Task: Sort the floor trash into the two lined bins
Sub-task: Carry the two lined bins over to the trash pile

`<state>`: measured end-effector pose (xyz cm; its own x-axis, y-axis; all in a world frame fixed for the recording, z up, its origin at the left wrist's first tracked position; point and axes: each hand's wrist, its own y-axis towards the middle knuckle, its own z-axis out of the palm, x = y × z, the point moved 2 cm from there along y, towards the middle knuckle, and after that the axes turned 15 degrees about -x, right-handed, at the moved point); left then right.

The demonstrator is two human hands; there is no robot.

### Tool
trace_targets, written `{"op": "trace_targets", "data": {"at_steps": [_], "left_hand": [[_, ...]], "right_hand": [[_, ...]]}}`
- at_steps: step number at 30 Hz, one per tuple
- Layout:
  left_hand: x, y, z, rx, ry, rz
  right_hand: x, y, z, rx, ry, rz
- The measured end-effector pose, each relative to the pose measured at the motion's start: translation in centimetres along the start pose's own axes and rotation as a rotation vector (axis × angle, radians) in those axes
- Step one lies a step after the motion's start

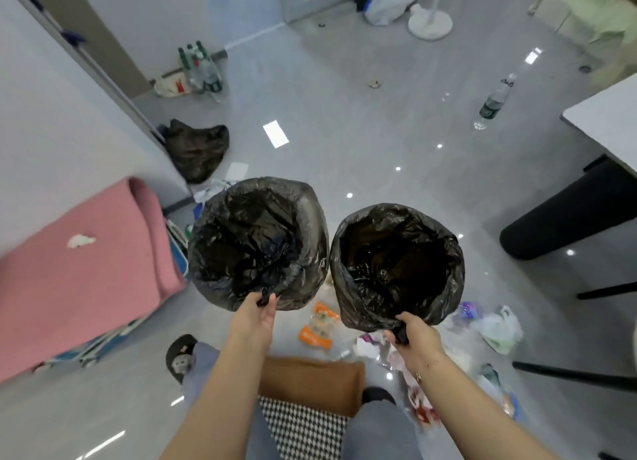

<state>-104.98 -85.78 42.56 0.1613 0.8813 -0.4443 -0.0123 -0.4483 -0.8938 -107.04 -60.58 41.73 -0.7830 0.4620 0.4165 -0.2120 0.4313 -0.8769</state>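
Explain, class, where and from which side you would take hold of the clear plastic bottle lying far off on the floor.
Grip the plastic bottle round its labelled middle, coming down from above. It lies on its side on open floor, so the round body is exposed on both long sides, letting fingers and thumb close across it.

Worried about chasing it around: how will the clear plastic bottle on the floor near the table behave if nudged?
The bottle lies on its side on glossy floor, so it probably rolls easily. It looks nearly empty, likely light and easily dented.
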Motion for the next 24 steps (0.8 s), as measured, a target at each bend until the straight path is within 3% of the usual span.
{"op": "trace_targets", "data": {"at_steps": [3,13,19,24], "left_hand": [[-1.3,2.8,1.2,-0.03,0.051,0.017],[-13.7,25.0,7.5,-0.064,0.187,-0.015],[-11.9,39.2,7.8,-0.127,0.21,-0.001],[-9.3,49.2,5.9,-0.196,0.27,-0.02]], "right_hand": [[-0.9,0.4,2.5,-0.032,0.025,0.012],[-10.9,3.8,27.6,-0.159,0.163,0.067],[-14.5,13.5,38.9,-0.067,0.097,0.092],[-17.6,22.4,45.1,-0.089,0.02,0.048]]}}
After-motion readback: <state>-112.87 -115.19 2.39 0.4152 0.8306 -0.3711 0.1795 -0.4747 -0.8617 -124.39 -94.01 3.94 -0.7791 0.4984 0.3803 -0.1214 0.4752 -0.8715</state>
